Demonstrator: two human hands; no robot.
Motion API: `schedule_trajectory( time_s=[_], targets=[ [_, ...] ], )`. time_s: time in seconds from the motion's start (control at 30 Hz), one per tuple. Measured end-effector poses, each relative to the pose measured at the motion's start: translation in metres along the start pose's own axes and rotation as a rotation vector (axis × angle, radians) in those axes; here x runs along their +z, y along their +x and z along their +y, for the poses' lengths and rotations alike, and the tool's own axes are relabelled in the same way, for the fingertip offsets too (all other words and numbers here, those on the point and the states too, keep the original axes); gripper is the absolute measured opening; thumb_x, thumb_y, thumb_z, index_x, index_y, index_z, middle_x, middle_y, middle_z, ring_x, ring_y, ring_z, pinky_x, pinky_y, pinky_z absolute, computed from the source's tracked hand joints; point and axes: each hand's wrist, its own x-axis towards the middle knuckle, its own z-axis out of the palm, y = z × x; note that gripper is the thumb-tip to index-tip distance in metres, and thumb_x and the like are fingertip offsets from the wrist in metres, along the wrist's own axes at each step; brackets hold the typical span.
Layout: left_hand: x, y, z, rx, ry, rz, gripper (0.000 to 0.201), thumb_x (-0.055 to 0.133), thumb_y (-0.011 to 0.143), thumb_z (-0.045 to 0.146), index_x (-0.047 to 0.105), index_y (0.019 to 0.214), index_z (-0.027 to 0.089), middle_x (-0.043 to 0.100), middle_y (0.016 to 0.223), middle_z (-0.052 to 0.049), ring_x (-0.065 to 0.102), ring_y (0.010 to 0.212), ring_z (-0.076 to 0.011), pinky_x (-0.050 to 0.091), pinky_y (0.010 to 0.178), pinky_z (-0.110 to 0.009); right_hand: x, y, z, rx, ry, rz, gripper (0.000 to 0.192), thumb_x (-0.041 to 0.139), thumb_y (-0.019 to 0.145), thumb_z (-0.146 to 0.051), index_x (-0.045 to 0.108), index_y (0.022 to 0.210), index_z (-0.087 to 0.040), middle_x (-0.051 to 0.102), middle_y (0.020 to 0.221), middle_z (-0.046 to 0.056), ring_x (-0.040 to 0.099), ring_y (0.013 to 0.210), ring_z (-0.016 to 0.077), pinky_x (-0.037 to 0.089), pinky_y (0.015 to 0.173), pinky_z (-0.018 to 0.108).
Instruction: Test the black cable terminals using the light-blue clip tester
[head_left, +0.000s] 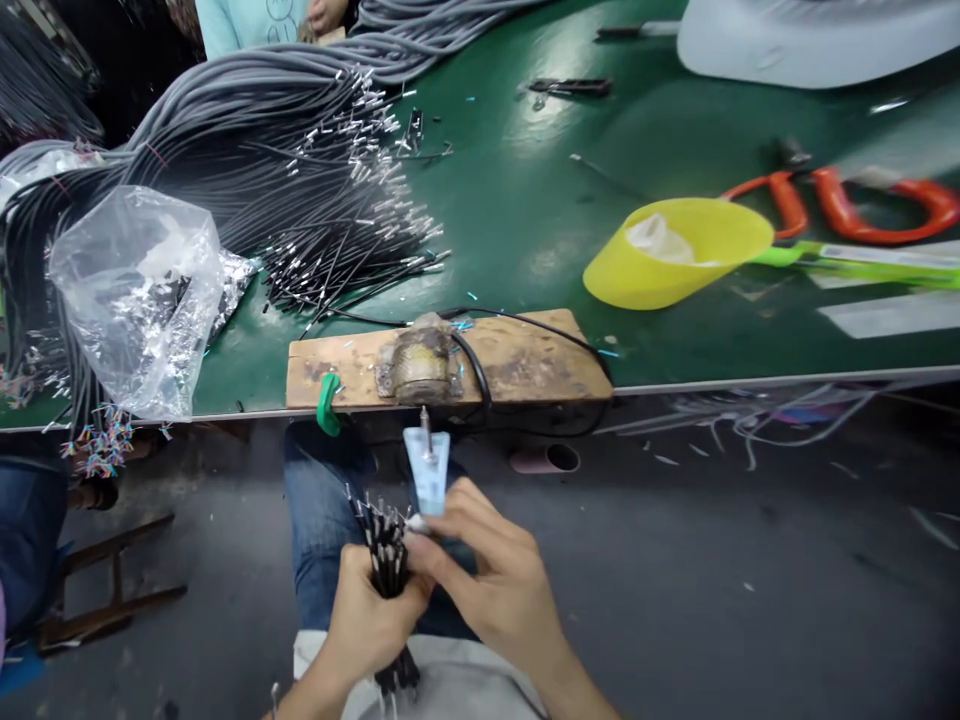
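We see the left hand (367,620) fisted round a wire bundle (388,560) (upright), the right hand's (487,570) grip pinching one wire tip.

Two bare hands, no gloves, no rings, no watch seen. Left hand (367,620) and right hand (487,580) both come in from the bottom edge; forearms bare as far as shown, no sleeves in frame. Fingers (450,505) slim, nails short and unpainted. Legs in blue denim jeans (319,510), fabric mid-blue with some creasing at the knee. Pale grey-white garment (450,685) across the lap at bottom centre, likely a shirt hem or apron, can't tell which. Footwear hidden.
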Motion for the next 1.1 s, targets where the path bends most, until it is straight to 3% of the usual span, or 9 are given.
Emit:
schedule_trajectory(
  time_s=[0.1,0.2,0.33,0.53,0.7,0.83,0.97,1.1],
  targets=[
    [-0.002,-0.002,-0.007,-0.037,-0.04,0.047,0.014,0.075,0.059,0.027,0.07,0.059,0.014,0.054,0.048,0.001,0.043,0.043,-0.0084,0.039,0.043,-0.022,-0.001,0.005,0.004,0.052,0.064,-0.076,0.019,0.054,0.081,-0.014,0.055,0.063,-0.019,0.054,0.058,0.001,0.046,0.059,0.0152,0.037,0.054,0.029],
    [-0.007,-0.003,-0.014,-0.114,-0.119,0.101,0.022,0.074,0.06,0.032,0.07,0.071,0.014,0.049,0.042,0.004,0.039,0.036,-0.007,0.035,0.037,-0.021,-0.002,0.004,0.01,0.048,0.088,-0.059,0.017,0.053,0.08,-0.014,0.056,0.064,-0.019,0.054,0.06,0.002,0.046,0.06,0.0161,0.037,0.055,0.03],
    [-0.005,-0.001,-0.013,-0.1,-0.153,0.131,0.027,0.072,0.062,0.04,0.067,0.071,0.015,0.052,0.042,0.003,0.044,0.036,-0.0083,0.038,0.039,-0.022,0.008,-0.002,0.014,0.046,0.212,0.091,0.014,0.054,0.078,-0.014,0.06,0.067,-0.019,0.054,0.062,0.002,0.046,0.063,0.0167,0.036,0.057,0.03],
    [0.007,0.002,0.001,-0.085,-0.171,0.147,0.03,0.077,0.055,0.039,0.064,0.063,0.013,0.051,0.04,0.005,0.045,0.034,-0.0074,0.039,0.037,-0.02,0.021,-0.001,0.021,0.345,0.634,0.2,0.023,0.063,0.072,-0.031,0.062,0.052,-0.021,0.048,0.054,-0.001,0.042,0.054,0.0145,0.033,0.051,0.029],
    [0.006,0.005,0.001,-0.064,-0.145,0.202,0.034,0.078,0.054,0.041,0.057,0.05,0.014,0.049,0.039,0.004,0.044,0.035,-0.007,0.037,0.037,-0.02,0.015,0.002,0.023,0.309,0.541,0.142,0.013,0.068,0.065,-0.022,0.066,0.053,-0.022,0.053,0.052,0.0,0.045,0.057,0.0159,0.035,0.055,0.03],
    [0.002,0.008,-0.018,-0.023,-0.191,0.04,0.041,0.069,0.063,0.051,0.055,0.046,0.016,0.042,0.031,0.004,0.037,0.03,-0.0064,0.036,0.037,-0.023,0.015,0.001,0.025,0.413,0.678,0.084,0.014,0.07,0.064,-0.028,0.067,0.053,-0.021,0.053,0.055,0.0,0.045,0.057,0.0149,0.035,0.054,0.028],
    [0.0,0.016,-0.052,-0.088,-0.244,-0.01,0.042,0.066,0.062,0.057,0.057,0.05,0.017,0.037,0.028,0.006,0.027,0.021,-0.0049,0.021,0.024,-0.021,0.012,0.0,0.027,0.555,0.795,0.012,0.018,0.068,0.067,-0.038,0.07,0.066,-0.02,0.056,0.062,0.001,0.047,0.057,0.0133,0.037,0.053,0.026],
    [-0.003,0.023,-0.073,-0.144,-0.263,-0.004,0.045,0.067,0.058,0.06,0.051,0.048,0.019,0.046,0.034,0.003,0.022,0.02,-0.0022,0.019,0.02,-0.02,0.002,0.001,0.022,0.362,0.566,-0.042,0.008,0.067,0.071,-0.026,0.068,0.073,-0.018,0.057,0.07,0.003,0.051,0.064,0.0145,0.04,0.057,0.025]
  ],
)
